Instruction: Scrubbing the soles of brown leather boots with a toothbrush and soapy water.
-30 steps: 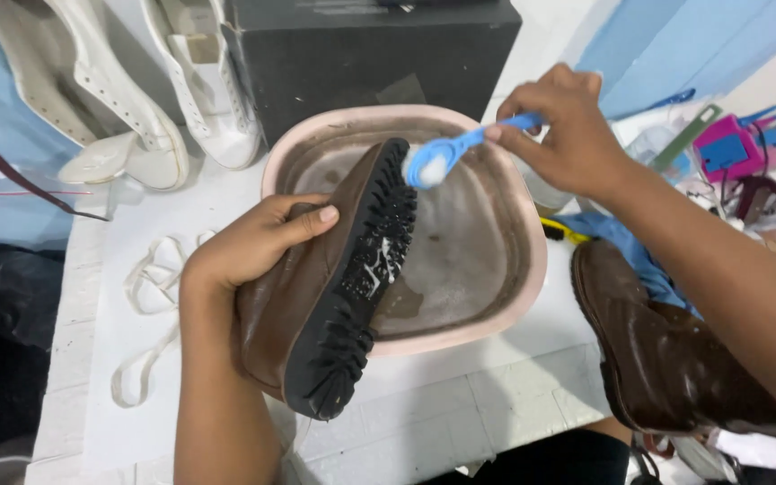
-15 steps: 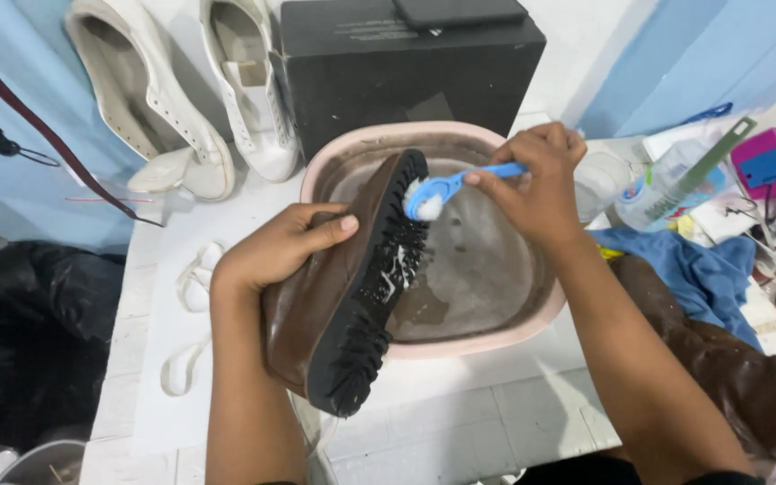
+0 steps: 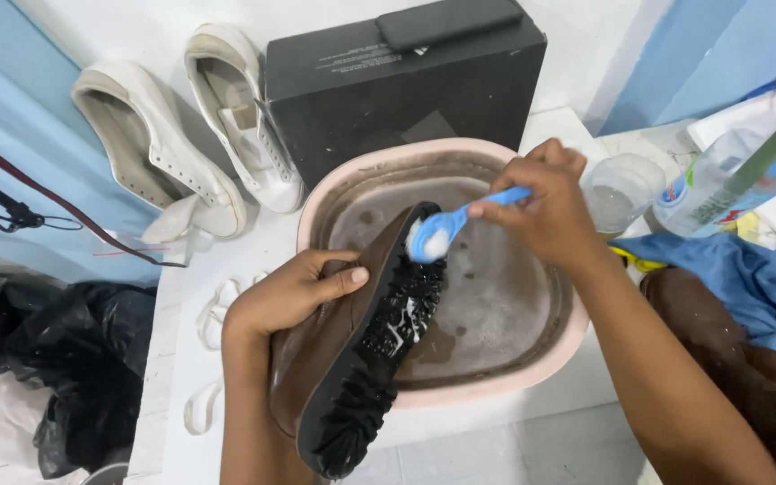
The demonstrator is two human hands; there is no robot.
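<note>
My left hand point(image 3: 291, 295) grips a brown shoe point(image 3: 334, 350) on its side, its black lugged sole point(image 3: 379, 359) turned to the right and its toe dipping over a pink basin point(image 3: 532, 364) of murky water. My right hand point(image 3: 545, 211) holds a blue toothbrush point(image 3: 460, 226) with its foamy head pressed against the sole near the toe. Soap foam clings to the sole's tread.
A black box point(image 3: 397, 85) stands behind the basin, with a pair of white sneakers point(image 3: 199, 148) to its left. White laces point(image 3: 213, 305) lie on the white tiled surface. A blue cloth point(image 3: 738, 278), a second brown shoe point(image 3: 747, 377), a clear cup point(image 3: 621, 189) and bottles sit at the right. Black bags point(image 3: 56, 359) lie at the left.
My right hand has brought the toothbrush down from above the basin onto the sole. The view has shifted, and the shoe now sits lower and more central.
</note>
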